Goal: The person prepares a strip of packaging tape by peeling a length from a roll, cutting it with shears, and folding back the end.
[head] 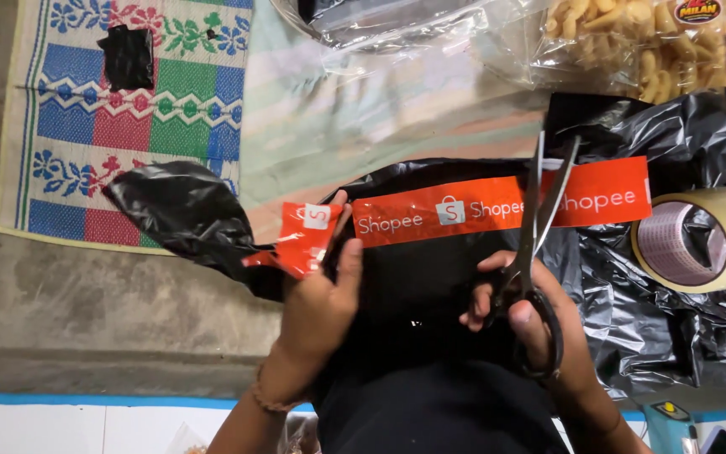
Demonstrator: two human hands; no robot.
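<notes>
My left hand (321, 290) grips the left end of a black plastic parcel (422, 286) where a strip of orange printed tape (439, 210) wraps over its edge. My right hand (539, 324) holds a pair of black-handled scissors (539, 223), fingers through the loops. The blades are parted and point away from me, straddling the orange tape near the parcel's right side. A loose flap of black plastic (182, 210) sticks out to the left of my left hand.
A large roll of pale tape (699, 240) lies at the right on crumpled black plastic bags (657, 311). Clear bags of yellow snacks (640, 42) sit at the top right. A colourful woven mat (128, 109) covers the floor at the left.
</notes>
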